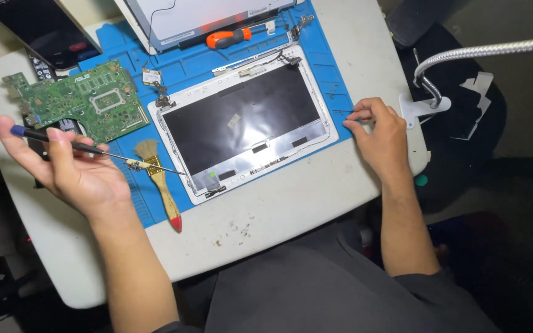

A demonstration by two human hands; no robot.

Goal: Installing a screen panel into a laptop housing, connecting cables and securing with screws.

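The left hand point(72, 169) lies palm up at the left of the table point(291, 213), fingers loosely curled, thumb pressing a thin screwdriver point(87, 147) across them. The tool has a blue, rounded handle end and a long dark steel shaft that runs right and slightly nearer, its tip reaching the near-left corner of the lid point(245, 120).

The right hand point(380, 135) rests at the right edge of the mat point(328, 68), thumb and forefinger pinched on something too small to make out, the other fingers bent under.

The lid is a flat, rounded-corner laptop shell, white plastic around the rim with a dark, matte inner panel, a few pale tape patches and small metal hinge brackets at its corners. It lies tilted on the mat, a blue rubbery sheet moulded with shallow ridged compartments.

Just left of the lid a brush point(161, 185) lies on the mat, with pale splayed bristles, a flat wooden handle and a red-dipped end pointing near. Far left sits a green board point(84, 102), angular in outline, studded with small chips and a square socket. At the far edge lies a second screwdriver point(229, 38) with a stubby orange-and-black grip, beside a pale flat panel point(205, 18). A ribbed, bendy metal lamp arm point(482, 50) curves in from the right to a white clamp. The table is off-white, smooth, with rounded corners and some crumbs near its front.
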